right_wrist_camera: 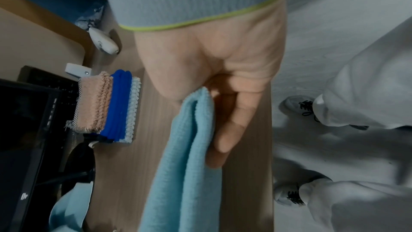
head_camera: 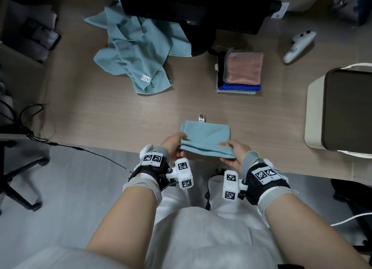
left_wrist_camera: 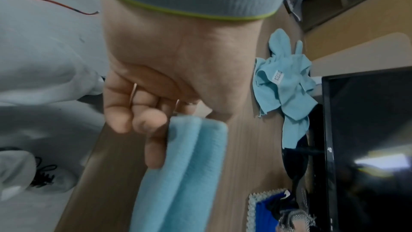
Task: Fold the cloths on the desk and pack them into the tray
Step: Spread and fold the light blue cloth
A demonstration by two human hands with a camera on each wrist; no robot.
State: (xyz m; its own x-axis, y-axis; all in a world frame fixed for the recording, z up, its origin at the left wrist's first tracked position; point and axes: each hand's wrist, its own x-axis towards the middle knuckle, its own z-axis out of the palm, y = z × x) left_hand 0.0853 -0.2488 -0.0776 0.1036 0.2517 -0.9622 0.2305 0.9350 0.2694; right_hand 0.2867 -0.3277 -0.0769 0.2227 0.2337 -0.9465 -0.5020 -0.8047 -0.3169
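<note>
At desk edge, folded teal cloth [head_camera: 206,138] pinched between left hand [head_camera: 173,146], right hand [head_camera: 234,155] grips.

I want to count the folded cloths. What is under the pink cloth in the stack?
Under the pink cloth lie a black mesh cloth, a blue cloth and a pale cloth at the bottom. Only their edges show; any others between them are covered.

No legible wording anywhere. Printed label [head_camera: 144,78] sewn on the crumpled light-blue cloth [head_camera: 136,53] left of the monitor [head_camera: 191,5]: characters too small and blurred to read. Small logo [left_wrist_camera: 330,150] on the monitor's lower bezel, shape unclear. Black-and-white square marker codes [head_camera: 152,158] on the wrist-worn camera mounts, patterns only, no letters or numbers.
</note>
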